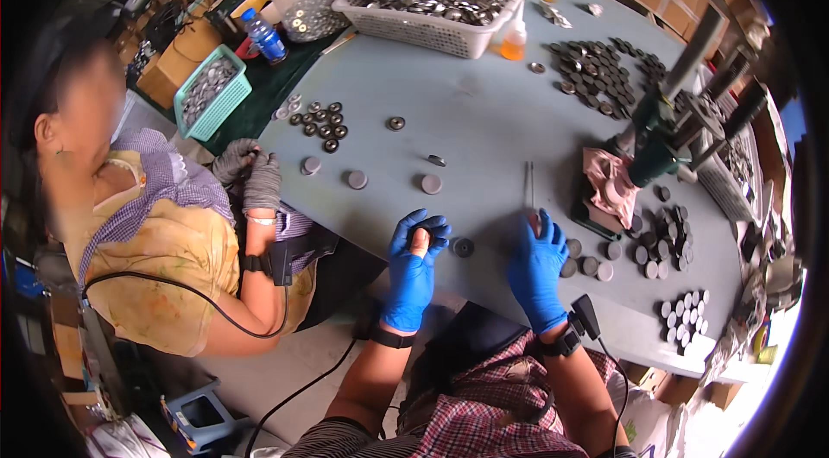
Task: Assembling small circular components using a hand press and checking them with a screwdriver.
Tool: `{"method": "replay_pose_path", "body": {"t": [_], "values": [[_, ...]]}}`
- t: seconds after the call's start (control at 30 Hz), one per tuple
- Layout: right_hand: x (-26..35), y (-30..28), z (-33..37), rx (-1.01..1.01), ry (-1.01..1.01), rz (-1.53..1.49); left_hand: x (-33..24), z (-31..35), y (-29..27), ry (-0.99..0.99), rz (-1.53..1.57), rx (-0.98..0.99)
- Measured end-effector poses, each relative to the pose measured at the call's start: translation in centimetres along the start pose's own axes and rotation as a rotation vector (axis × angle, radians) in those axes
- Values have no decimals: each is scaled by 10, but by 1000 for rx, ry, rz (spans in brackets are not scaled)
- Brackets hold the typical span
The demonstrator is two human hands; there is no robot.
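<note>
My left hand [413, 261], in a blue glove with the thumb tip bare, is curled closed just above the table's near edge. Something dark seems to sit between thumb and fingers, but I cannot make it out. A dark round disc [464, 247] lies flat beside that hand. My right hand [537, 266], also gloved in blue, is closed around the red handle of a screwdriver-like tool [532, 186], its thin metal shaft pointing away from me. Round grey caps [590, 266] lie next to the right hand. Beyond my left hand are another cap [431, 184] and a small metal part standing on edge [437, 160].
A green hand press [648, 151] with a pink cloth [611, 186] stands at right. Loose discs [596, 74] spread behind it. A white basket of metal parts [414, 26] and an orange-liquid bottle [514, 42] stand at the back. A co-worker [173, 225] with grey gloves sits at left.
</note>
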State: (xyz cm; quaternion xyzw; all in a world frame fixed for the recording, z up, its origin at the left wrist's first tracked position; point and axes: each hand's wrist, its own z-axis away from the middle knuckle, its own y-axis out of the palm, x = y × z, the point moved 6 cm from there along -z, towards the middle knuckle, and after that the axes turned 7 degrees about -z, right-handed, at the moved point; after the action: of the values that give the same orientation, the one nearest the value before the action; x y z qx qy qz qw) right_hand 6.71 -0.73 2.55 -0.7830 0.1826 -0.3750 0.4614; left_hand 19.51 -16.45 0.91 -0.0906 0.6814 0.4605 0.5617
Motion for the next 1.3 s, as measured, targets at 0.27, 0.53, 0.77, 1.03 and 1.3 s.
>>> {"method": "replay_pose_path", "body": {"t": [0.27,0.53,0.77,1.03,1.3], "values": [[57,16,-2,348,391,-1389,-2,11,41,90,-202,273],[48,17,-5,222,469,-1439,10,9,25,94,-407,174],[56,25,-3,301,435,-1406,0,6,10,73,-387,90],[57,36,-11,344,340,-1340,13,8,6,231,-481,-58],[58,13,-6,139,-127,-583,-20,-24,-35,221,-627,-132]]}}
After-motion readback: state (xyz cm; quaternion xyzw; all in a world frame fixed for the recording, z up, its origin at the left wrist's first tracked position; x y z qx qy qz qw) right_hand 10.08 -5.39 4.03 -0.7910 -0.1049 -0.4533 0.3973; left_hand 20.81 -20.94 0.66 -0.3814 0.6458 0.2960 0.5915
